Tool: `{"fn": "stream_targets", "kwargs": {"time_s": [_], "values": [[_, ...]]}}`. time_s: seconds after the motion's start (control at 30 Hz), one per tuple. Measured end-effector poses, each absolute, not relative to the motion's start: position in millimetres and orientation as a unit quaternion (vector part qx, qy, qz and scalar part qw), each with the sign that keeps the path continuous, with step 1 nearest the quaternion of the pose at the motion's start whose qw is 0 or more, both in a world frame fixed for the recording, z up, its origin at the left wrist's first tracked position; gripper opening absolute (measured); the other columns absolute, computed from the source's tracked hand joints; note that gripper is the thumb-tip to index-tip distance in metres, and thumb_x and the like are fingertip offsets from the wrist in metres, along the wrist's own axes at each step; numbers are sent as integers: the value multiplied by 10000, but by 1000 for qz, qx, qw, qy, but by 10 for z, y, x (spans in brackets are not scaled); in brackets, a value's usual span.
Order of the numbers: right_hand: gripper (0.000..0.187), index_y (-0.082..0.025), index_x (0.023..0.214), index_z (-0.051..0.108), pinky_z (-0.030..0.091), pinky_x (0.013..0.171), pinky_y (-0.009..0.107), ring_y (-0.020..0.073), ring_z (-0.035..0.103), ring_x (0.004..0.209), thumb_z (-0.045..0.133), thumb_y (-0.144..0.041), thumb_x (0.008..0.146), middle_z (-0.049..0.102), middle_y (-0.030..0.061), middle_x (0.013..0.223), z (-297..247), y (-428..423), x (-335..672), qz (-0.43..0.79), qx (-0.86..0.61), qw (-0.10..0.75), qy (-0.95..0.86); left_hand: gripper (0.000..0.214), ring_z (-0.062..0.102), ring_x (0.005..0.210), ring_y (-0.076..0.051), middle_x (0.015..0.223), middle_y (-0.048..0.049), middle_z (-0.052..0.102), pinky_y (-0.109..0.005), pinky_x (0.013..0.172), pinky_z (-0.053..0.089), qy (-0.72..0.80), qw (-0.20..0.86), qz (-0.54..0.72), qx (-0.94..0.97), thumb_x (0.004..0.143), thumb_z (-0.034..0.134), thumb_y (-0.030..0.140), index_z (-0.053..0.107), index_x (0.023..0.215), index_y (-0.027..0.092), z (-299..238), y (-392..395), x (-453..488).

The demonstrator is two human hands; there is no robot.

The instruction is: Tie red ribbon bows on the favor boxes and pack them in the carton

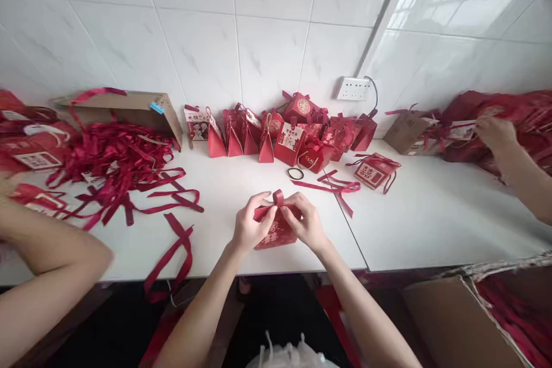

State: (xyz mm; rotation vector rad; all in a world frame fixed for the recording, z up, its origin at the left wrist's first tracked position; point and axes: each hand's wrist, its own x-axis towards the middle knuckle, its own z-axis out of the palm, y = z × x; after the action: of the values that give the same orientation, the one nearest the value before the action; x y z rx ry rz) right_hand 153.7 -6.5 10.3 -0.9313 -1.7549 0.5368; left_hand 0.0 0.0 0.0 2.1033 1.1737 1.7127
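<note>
A red gift box with printed characters stands on the white table close to its front edge. A dark red ribbon rises in a loop from the box's top. My left hand pinches the ribbon at the loop's left foot, thumb and fingers closed. From the other side my right hand pinches it too, its thumb pressed close to the loop. Both hands rest against the upper part of the box and hide its top corners.
Behind stand several finished-looking red boxes along the tiled wall. A black ring and loose ribbons lie nearer. Left, ribbons spill from a cardboard box. Co-workers' arms reach in from both sides. An open carton stands lower right.
</note>
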Motion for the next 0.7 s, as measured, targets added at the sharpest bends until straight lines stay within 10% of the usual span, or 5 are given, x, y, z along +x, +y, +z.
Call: {"fn": "stream_targets", "kwargs": {"time_s": [0.4, 0.5, 0.6, 0.7], "values": [[149, -214, 733, 498, 436, 615, 279, 144, 496, 666, 474, -226, 879, 476, -3, 707, 116, -68, 1541, 219, -405, 505, -730, 195, 690, 796, -152, 882, -39, 728, -252, 750, 555, 366, 149, 550, 735, 840, 536, 170, 616, 1017, 192, 64, -14, -2], [76, -217, 926, 527, 463, 653, 301, 153, 526, 702, 507, -264, 870, 520, 7, 772, 45, -90, 1557, 246, -403, 516, -714, 454, 687, 862, -175, 912, -50, 720, -307, 818, 548, 390, 279, 554, 681, 831, 574, 257, 449, 1263, 191, -41, -39, -7], [503, -223, 1263, 357, 493, 745, 357, 182, 574, 818, 586, -323, 826, 560, 39, 924, -53, -143, 1627, 298, -393, 534, -687, 708, 588, 1120, -223, 1253, -124, 577, -370, 928, 499, 382, 399, 531, 642, 808, 604, 339, 221, 1394, 235, -203, -110, -67], [466, -224, 1232, 407, 509, 761, 371, 192, 602, 828, 584, -380, 831, 594, 44, 927, -138, -204, 1720, 378, -412, 516, -649, 847, 470, 1249, -273, 1420, -145, 382, -415, 973, 464, 410, 468, 484, 615, 758, 662, 370, 127, 1408, 281, -363, -205, -163]]}}
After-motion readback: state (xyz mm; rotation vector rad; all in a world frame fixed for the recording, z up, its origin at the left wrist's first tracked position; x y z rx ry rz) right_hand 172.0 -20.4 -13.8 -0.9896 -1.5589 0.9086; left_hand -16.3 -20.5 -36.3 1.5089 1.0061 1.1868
